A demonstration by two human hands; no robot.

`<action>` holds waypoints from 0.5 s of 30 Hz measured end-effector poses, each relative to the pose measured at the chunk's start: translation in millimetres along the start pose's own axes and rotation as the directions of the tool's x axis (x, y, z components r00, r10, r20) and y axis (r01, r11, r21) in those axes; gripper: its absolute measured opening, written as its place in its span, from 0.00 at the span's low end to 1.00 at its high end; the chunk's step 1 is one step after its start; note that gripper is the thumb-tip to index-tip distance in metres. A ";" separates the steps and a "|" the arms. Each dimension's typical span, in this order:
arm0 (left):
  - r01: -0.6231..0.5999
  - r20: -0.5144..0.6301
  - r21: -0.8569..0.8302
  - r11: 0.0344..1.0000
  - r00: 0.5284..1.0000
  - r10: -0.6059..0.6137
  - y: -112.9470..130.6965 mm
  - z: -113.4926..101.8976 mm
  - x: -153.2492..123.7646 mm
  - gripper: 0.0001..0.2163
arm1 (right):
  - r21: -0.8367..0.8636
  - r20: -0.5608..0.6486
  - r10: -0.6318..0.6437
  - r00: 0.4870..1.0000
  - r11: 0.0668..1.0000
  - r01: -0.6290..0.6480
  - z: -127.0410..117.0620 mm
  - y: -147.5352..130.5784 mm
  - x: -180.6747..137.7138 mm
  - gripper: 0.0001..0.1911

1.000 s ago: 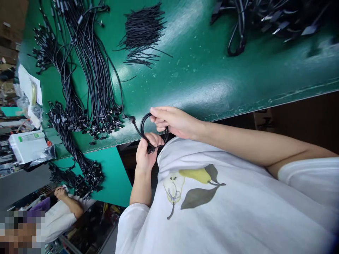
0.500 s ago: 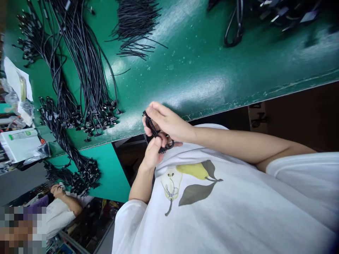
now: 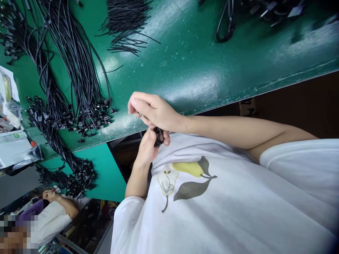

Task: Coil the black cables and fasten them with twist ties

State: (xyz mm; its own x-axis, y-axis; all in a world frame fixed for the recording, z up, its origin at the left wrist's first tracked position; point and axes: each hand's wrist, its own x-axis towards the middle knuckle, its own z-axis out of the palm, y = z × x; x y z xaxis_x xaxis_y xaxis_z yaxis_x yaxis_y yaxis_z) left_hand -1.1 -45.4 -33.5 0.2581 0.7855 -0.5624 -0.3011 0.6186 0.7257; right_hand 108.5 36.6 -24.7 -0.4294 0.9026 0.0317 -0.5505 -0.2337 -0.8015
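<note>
left hand (image 3: 148, 145) is gripping a bundled black cable (image 3: 159, 137) before the white shirt (image 3: 209, 222); right hand (image 3: 151, 108) is curling above, grasp unclear; cable is probably handling light, springy; mid-bundle is looking the best hold

2 wearer's hands (image 3: 148, 144) (image 3: 159, 112), 1 held cable (image 3: 159, 137)

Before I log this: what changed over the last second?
The black cable went from an open ring between both hands to a compact bundle in the left hand. The right hand shifted toward the picture's left, fingers curled; whether it has let go is hidden. Left hand kept hold; cable piles on the table stayed put, though the view shifted.
</note>
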 end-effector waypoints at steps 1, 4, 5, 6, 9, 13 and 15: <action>0.002 -0.007 0.008 1.000 1.000 -0.002 1.0 0.8 2.0 0.20 | -0.024 0.012 -0.009 1.000 1.000 0.009 -1.7 2.9 2.2 0.19; 0.029 0.007 0.021 0.999 1.000 -0.029 4.3 1.5 6.8 0.20 | -0.142 0.026 -0.025 0.999 0.989 0.028 -13.9 5.9 10.4 0.19; 0.029 0.007 0.027 0.999 1.000 -0.029 5.5 0.2 7.7 0.20 | -0.220 0.018 -0.049 0.999 0.974 0.051 -19.8 3.8 12.4 0.18; 0.022 -0.004 0.039 0.999 1.000 -0.022 6.6 -2.0 8.2 0.20 | -0.319 0.020 -0.090 0.996 0.943 0.091 -26.0 0.0 13.2 0.17; -0.021 -0.092 0.167 0.986 0.995 0.037 9.9 -13.2 8.0 0.19 | -0.629 0.294 -0.240 0.925 0.680 0.377 -42.5 -16.5 7.8 0.11; -0.083 -0.086 0.650 0.755 0.979 0.182 17.2 -25.8 6.6 0.18 | -0.687 0.725 0.029 0.688 0.095 0.720 -49.4 -26.7 -8.7 0.13; -0.123 -0.014 0.790 0.601 0.976 0.219 22.1 -27.8 5.9 0.15 | -0.693 0.692 0.194 0.695 -0.091 0.715 -47.4 -24.5 -14.5 0.14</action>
State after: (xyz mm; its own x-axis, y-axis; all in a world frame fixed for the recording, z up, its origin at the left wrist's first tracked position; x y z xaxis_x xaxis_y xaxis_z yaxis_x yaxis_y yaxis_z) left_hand -31.8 -26.6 -31.8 0.1726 0.9021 -0.3955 0.5119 0.2609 0.8185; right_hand 162.2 46.4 -33.9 -0.9010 0.3317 0.2795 0.2392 0.9175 -0.3178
